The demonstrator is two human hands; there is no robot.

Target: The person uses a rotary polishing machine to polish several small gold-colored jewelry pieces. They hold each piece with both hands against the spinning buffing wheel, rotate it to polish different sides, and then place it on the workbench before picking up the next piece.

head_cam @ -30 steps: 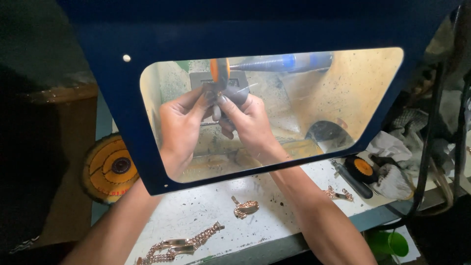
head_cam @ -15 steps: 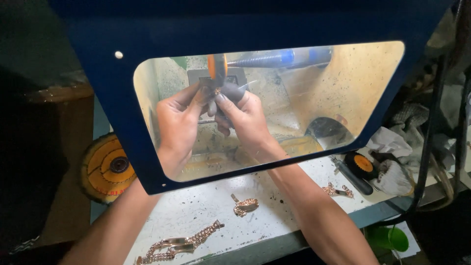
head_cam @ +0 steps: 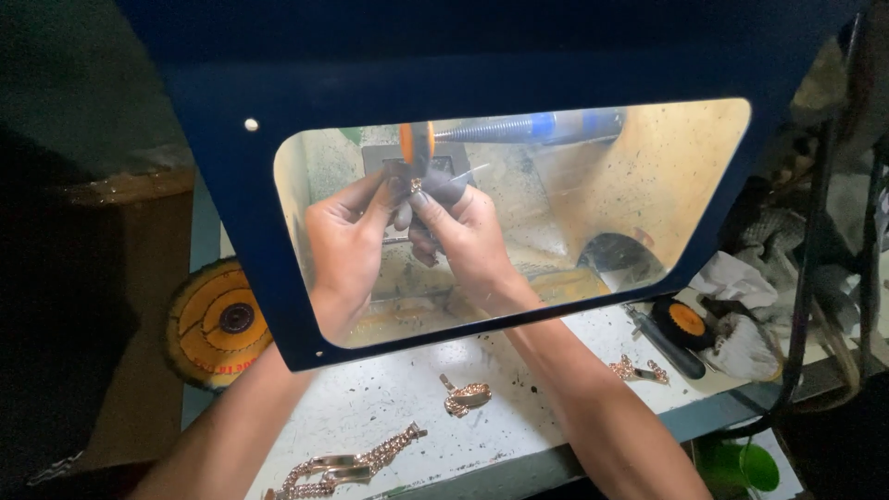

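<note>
Head view, frame center behind shield: my left hand & right hand both pinch a small gold piece at orange wheel. Prob light, slick, delicate; hold by edges, fingertips tight.

I am sitting at a speckled white bench, warm light glowing behind a blue shield's clear window, darkness surrounding.
</note>
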